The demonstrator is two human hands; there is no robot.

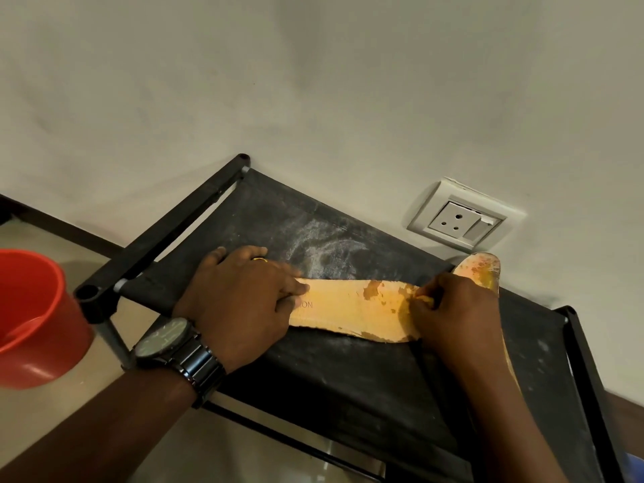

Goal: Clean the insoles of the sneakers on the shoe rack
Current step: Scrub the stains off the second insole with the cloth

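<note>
**Worn insole pinned flat on top of the shoe rack**

Laid flat across the black fabric top of the shoe rack [348, 385]: one yellow insole [352, 312], running from nine to three o'clock, lettering showing, brown worn patches toward its three o'clock end. Pinned at the nine o'clock end by the left hand [240, 301] — fingers straight, palm down, nothing held. Worked at the three o'clock end by the right hand [449, 308], fingers curled tight round a small yellow piece [426, 300] pressed against the insole's surface; cloth or peeled layer, cannot tell. Beyond the right hand, toward one o'clock, a second insole [482, 270], stained, its tip near the wall at the rack's back edge, much of the rest hidden under the right forearm. On the left wrist, a dark watch [167, 339]; on one left finger, a ring [259, 259]. White dusty smear [320, 245] on the fabric at twelve o'clock of the first insole. Beside the rack at nine o'clock, a red bucket [31, 308] — cut off by the frame edge. On the wall at one o'clock, a white socket [460, 217]
</note>
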